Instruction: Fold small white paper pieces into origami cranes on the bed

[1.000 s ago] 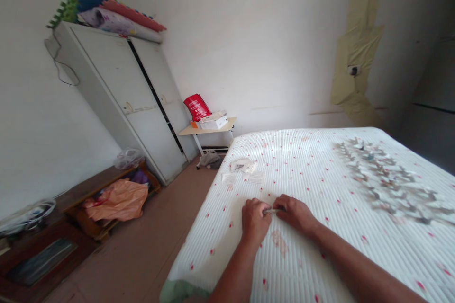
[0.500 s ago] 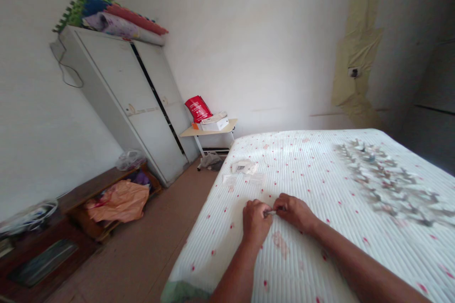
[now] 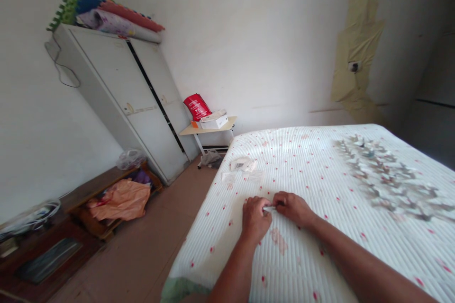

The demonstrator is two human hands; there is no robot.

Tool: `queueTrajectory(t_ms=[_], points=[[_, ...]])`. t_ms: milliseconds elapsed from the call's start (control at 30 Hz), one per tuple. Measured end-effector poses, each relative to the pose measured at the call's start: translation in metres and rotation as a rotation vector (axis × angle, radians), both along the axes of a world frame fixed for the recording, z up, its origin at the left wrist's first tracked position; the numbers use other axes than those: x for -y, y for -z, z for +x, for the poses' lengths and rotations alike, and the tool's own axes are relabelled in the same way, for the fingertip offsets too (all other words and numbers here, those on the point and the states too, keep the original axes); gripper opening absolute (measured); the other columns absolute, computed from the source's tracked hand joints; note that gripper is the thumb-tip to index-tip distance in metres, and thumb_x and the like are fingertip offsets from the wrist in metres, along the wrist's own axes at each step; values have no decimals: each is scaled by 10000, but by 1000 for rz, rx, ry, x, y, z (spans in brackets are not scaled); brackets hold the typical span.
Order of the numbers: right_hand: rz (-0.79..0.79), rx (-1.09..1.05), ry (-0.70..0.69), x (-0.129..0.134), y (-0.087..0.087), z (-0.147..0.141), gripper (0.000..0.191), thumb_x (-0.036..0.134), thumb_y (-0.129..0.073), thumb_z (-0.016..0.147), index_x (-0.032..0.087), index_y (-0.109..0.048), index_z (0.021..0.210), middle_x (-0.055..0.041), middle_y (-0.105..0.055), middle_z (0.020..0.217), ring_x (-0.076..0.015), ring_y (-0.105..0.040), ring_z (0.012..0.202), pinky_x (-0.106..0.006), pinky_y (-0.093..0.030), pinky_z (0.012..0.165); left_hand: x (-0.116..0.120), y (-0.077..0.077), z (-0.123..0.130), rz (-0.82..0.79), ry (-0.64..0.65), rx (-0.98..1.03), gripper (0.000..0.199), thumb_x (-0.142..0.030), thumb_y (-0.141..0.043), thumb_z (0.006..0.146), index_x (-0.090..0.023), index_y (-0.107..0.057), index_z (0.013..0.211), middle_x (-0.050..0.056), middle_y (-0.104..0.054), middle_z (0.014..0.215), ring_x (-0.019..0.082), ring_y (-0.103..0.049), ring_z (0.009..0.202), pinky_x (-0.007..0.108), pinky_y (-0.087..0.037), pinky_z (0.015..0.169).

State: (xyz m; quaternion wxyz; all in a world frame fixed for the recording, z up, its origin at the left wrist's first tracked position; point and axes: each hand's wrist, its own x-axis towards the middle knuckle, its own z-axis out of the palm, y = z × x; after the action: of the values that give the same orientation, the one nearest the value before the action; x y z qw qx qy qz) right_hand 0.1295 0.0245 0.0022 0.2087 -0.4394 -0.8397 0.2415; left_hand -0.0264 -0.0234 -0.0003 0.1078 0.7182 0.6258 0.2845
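Over the red-dotted white quilted bed (image 3: pixel 216 251), the left hand (image 3: pixel 255 218) and right hand (image 3: pixel 293 209) lean in knuckles-up, fingers curled shut, pinching a small pale strip (image 3: pixel 269 209) between them, a blurred heap of scraps (image 3: pixel 387 175) lying well off to the right

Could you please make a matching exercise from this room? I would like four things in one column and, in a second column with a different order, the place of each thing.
Things:
1. Glossy red bag
2. Multicoloured foam floor mats
3. Crumpled orange plastic sheet
4. Small pale strip

Places:
A. Between the left hand and right hand, over the white red-dotted quilted bedspread
B. In the low brown wooden shelf unit
C. On top of the white two-door wardrobe
D. On the small pale side table, behind the white box

Right pairs: 1-D, 2-C, 3-B, 4-A
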Motion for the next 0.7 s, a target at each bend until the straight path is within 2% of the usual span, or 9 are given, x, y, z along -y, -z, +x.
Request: queueTrajectory(t_ms=[133, 367, 533, 700], points=[[-64, -114, -16, -1, 2, 1, 170, 137, -461, 669, 203, -606, 728, 16, -622, 750, -126, -551, 708, -202, -349, 613, -1, 4, -2, 32, 30, 80, 279, -72, -503, 620, -213, -612, 834, -6, -621, 833, 168, -504, 836, 289, -348, 769], [-155, -236, -18, -3, 9, 1, 146, 171, -477, 685, 188, -614, 732, 20, -612, 688, -118, -532, 639, -200, -353, 571, -2, 9, -4, -2, 33, 243, 307, -68, -490, 615, -207, -618, 857, -4, -604, 795, 148, -532, 773, 249, -394, 716], [-163, -260, -3, -5, 12, 1, 125, 173, -494, 672, 179, -611, 716, 16, -606, 671, -123, -527, 635, -206, -361, 572, -1, 9, -4, -69, 70, 380, 303, -74, -490, 625, -202, -615, 870, -21, -623, 771, 131, -545, 733, 217, -407, 680], [-173, -313, -27, -4, 10, -1, 121, 177, -493, 670, 172, -610, 702, 13, -591, 653, -119, -514, 626, -206, -363, 570, -1, 8, -4, -83, 77, 432, 295, -78, -492, 628, -190, -617, 871, -25, -629, 759, 115, -542, 678, 199, -400, 635]])
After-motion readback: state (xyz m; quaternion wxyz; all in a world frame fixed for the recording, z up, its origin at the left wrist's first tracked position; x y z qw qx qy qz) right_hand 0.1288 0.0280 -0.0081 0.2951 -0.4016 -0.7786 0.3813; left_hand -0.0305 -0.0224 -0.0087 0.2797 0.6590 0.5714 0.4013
